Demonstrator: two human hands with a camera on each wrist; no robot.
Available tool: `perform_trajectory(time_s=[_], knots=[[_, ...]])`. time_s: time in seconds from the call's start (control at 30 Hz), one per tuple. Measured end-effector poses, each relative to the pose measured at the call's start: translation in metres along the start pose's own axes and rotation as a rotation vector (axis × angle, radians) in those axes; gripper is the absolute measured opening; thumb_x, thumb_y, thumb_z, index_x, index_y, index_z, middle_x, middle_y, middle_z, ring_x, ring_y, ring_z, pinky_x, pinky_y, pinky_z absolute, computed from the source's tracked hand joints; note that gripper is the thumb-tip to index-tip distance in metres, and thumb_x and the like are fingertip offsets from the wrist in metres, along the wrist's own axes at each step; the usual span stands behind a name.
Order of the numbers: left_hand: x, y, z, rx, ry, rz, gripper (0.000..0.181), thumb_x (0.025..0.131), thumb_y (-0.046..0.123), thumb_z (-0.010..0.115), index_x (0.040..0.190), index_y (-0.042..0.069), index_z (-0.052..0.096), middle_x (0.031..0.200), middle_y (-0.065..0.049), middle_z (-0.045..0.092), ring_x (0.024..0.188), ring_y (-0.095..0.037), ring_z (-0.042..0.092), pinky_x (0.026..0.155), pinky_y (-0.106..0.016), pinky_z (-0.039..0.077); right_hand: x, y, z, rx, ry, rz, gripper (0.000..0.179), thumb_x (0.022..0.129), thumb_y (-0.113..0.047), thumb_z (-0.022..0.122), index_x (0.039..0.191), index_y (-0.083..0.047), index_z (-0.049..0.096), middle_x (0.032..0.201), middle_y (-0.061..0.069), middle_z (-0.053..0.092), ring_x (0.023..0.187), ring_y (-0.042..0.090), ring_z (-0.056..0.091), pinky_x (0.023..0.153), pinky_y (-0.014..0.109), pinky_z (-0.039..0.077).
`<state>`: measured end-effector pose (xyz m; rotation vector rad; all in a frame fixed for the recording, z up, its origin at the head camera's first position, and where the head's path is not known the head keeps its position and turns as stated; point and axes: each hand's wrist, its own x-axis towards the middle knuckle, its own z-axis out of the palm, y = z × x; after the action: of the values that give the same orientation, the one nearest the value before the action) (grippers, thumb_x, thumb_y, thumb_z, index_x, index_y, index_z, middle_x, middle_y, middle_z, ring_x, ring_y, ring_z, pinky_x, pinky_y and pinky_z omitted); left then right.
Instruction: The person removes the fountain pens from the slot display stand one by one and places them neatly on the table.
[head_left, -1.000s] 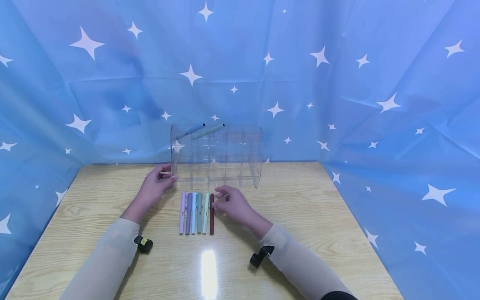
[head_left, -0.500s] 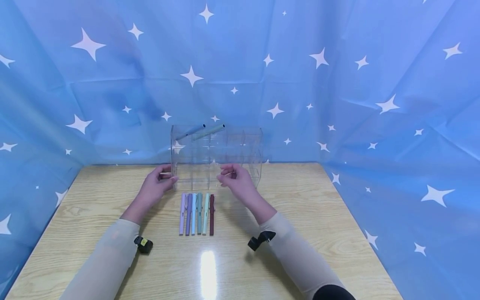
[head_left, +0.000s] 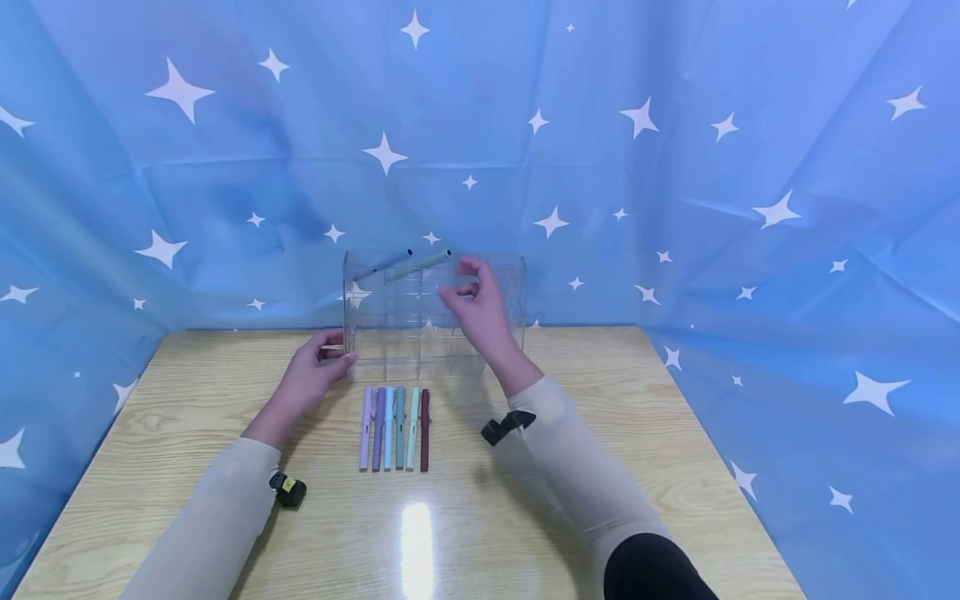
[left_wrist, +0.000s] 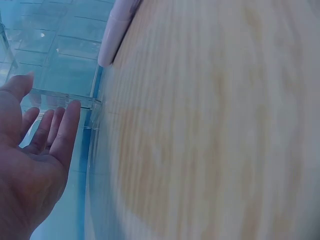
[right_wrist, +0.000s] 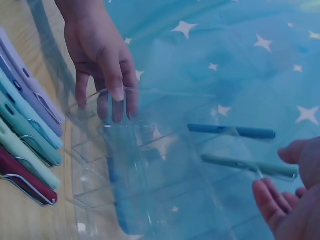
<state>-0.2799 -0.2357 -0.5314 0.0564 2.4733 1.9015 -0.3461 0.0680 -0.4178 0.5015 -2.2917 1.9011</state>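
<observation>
A clear plastic organizer (head_left: 403,360) with divided tiers stands at the back of the table. My left hand (head_left: 311,367) holds its left side wall, thumb in front and fingers behind, as the right wrist view shows. My right hand (head_left: 483,308) is raised before its top tier, thumb and fingers apart around nothing. Near those fingertips, a green pen (right_wrist: 250,166) leans in a top compartment, with a blue pen (right_wrist: 232,131) in the one beside it. Several capped pens lie side by side in front, from lilac (head_left: 365,429) through teal (head_left: 401,429) to dark red (head_left: 425,429).
The wooden table (head_left: 615,433) meets a blue star-patterned curtain (head_left: 585,167) right behind the organizer. A bright reflection lies on the tabletop in front of the pens. Each sleeve carries a small black wrist camera (head_left: 287,489).
My right hand has left the dark red pen's side and risen up the organizer's front to its top tier. My left hand and all the pens have stayed put.
</observation>
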Motion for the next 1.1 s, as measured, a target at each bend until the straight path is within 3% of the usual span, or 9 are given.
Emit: perform_trajectory(time_s=[0.2, 0.33, 0.53, 0.77, 0.93, 1.1], knots=[[0.001, -0.001, 0.001, 0.011, 0.003, -0.003, 0.066, 0.111, 0.026, 0.073, 0.164, 0.002, 0.043, 0.154, -0.025, 0.054, 0.143, -0.042, 0.055, 0.101, -0.031, 0.063, 0.018, -0.003, 0.005, 0.044, -0.016, -0.005, 0.062, 0.106, -0.015, 0.078, 0.16, -0.009, 0.048, 0.155, 0.01, 0.054, 0.107, 0.036, 0.071, 0.089, 0.041, 0.067], [-0.001, 0.0, 0.002, 0.01, 0.002, -0.001, 0.066, 0.111, 0.027, 0.072, 0.165, 0.002, 0.043, 0.154, -0.025, 0.054, 0.143, -0.042, 0.054, 0.101, -0.03, 0.064, 0.027, -0.005, 0.009, 0.056, -0.024, 0.013, 0.065, 0.106, -0.016, 0.079, 0.162, -0.006, 0.047, 0.151, 0.007, 0.056, 0.104, 0.036, 0.075, 0.087, 0.038, 0.068], [-0.002, 0.002, 0.002, 0.015, 0.004, 0.002, 0.066, 0.111, 0.027, 0.072, 0.165, 0.002, 0.043, 0.155, -0.025, 0.054, 0.143, -0.042, 0.054, 0.101, -0.031, 0.064, 0.038, -0.006, 0.02, 0.11, -0.041, 0.052, 0.057, 0.104, -0.008, 0.079, 0.156, -0.004, 0.055, 0.15, 0.013, 0.053, 0.099, 0.04, 0.078, 0.084, 0.038, 0.07], [-0.001, 0.001, 0.003, -0.001, 0.006, 0.0, 0.065, 0.111, 0.022, 0.072, 0.164, -0.001, 0.043, 0.154, -0.027, 0.054, 0.141, -0.043, 0.055, 0.102, -0.034, 0.064, 0.046, -0.004, 0.028, 0.176, -0.059, 0.077, 0.043, 0.107, -0.004, 0.074, 0.148, -0.003, 0.059, 0.145, 0.017, 0.067, 0.076, 0.024, 0.077, 0.078, 0.04, 0.071], [-0.001, 0.002, 0.003, 0.006, 0.006, -0.004, 0.065, 0.111, 0.023, 0.072, 0.164, 0.0, 0.043, 0.154, -0.027, 0.054, 0.141, -0.042, 0.056, 0.1, -0.032, 0.064, 0.05, -0.003, 0.028, 0.175, -0.083, 0.111, 0.025, 0.107, -0.007, 0.074, 0.132, -0.009, 0.07, 0.134, 0.018, 0.075, 0.073, 0.023, 0.076, 0.081, 0.048, 0.071], [-0.001, 0.0, 0.002, 0.007, 0.004, -0.005, 0.066, 0.111, 0.025, 0.073, 0.165, 0.001, 0.043, 0.155, -0.027, 0.053, 0.142, -0.043, 0.055, 0.1, -0.03, 0.064, 0.055, -0.004, 0.028, 0.144, -0.127, 0.138, 0.021, 0.106, -0.007, 0.076, 0.127, -0.01, 0.075, 0.128, 0.02, 0.076, 0.073, 0.024, 0.076, 0.086, 0.056, 0.069]])
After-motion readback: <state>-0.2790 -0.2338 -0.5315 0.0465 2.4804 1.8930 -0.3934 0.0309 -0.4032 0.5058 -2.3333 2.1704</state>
